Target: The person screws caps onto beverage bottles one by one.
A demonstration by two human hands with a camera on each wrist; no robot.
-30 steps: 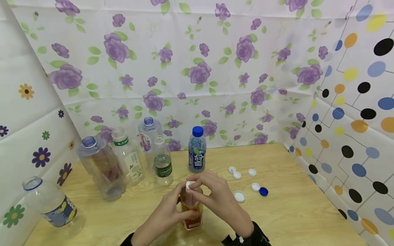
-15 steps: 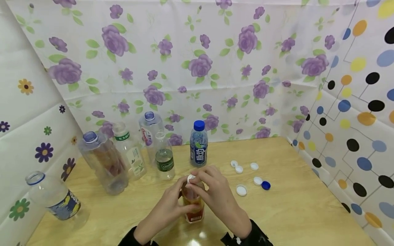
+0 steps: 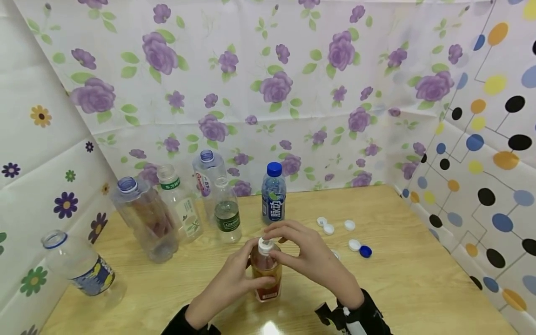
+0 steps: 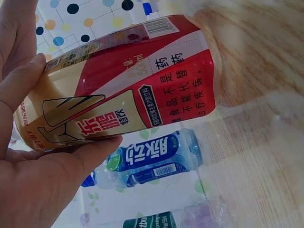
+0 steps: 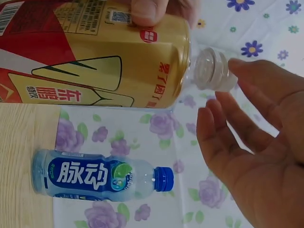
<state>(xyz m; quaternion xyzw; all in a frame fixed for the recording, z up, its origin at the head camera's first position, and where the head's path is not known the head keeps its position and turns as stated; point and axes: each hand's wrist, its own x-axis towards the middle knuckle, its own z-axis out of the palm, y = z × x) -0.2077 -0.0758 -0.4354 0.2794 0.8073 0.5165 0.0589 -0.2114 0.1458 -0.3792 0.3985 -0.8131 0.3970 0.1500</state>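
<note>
My left hand (image 3: pixel 241 272) grips the sides of an upright drink bottle (image 3: pixel 268 288) with a gold and red label. Its thumb crosses the front, while the fingers lie behind the bottle and are mostly hidden. On the bottle's neck sits a white cap (image 3: pixel 265 246). My right hand (image 3: pixel 311 253) has its thumb and index finger around this cap; in the right wrist view the thumb tip lies against the cap (image 5: pixel 224 78), and the index fingertip is right at its lower edge. Behind the hands stands a blue-labelled bottle (image 3: pixel 274 195) with a blue cap.
Uncapped bottles stand on the left: a lemon-label one (image 3: pixel 83 267), a large bluish one (image 3: pixel 146 223), a green-necked one (image 3: pixel 182 207), a tall bluish one (image 3: pixel 208 179) and a green-label one (image 3: pixel 227 216). Loose white caps (image 3: pixel 328 229) and a blue cap (image 3: pixel 365 251) lie right on the wooden table (image 3: pixel 410 279).
My right fingers have spread from a close pinch, and the hand has shifted right, showing more of the white cap. The left hand keeps its grip on the bottle. The head view has shifted slightly.
</note>
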